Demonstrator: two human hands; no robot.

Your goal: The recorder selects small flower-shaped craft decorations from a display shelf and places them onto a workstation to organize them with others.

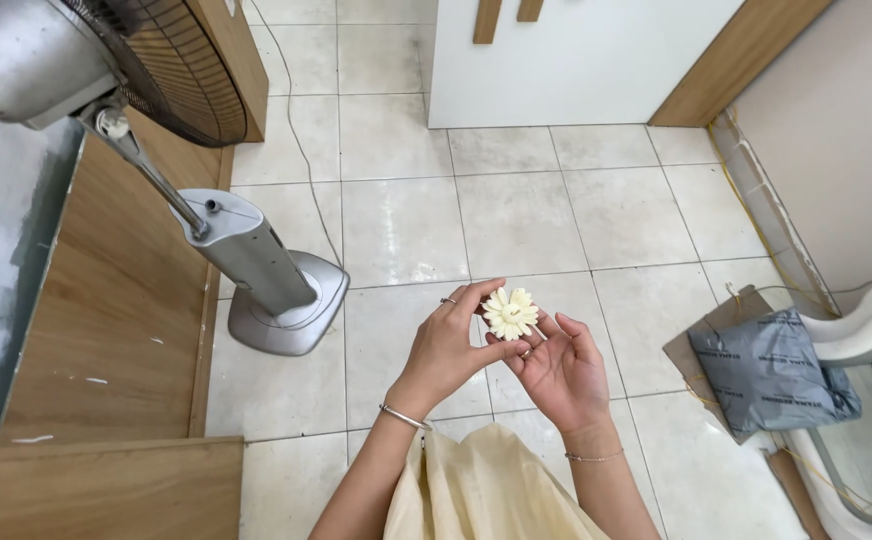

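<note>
Cream-white flower (510,312), silver-grey fan (256,270) (dark grille), pale tiled floor (516,215), grey bag (771,370).

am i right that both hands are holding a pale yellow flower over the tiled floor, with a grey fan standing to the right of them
Not quite: the head view shows the grey fan standing to the left. Both the left hand and right hand do hold the pale yellow flower over the tiled floor.
</note>
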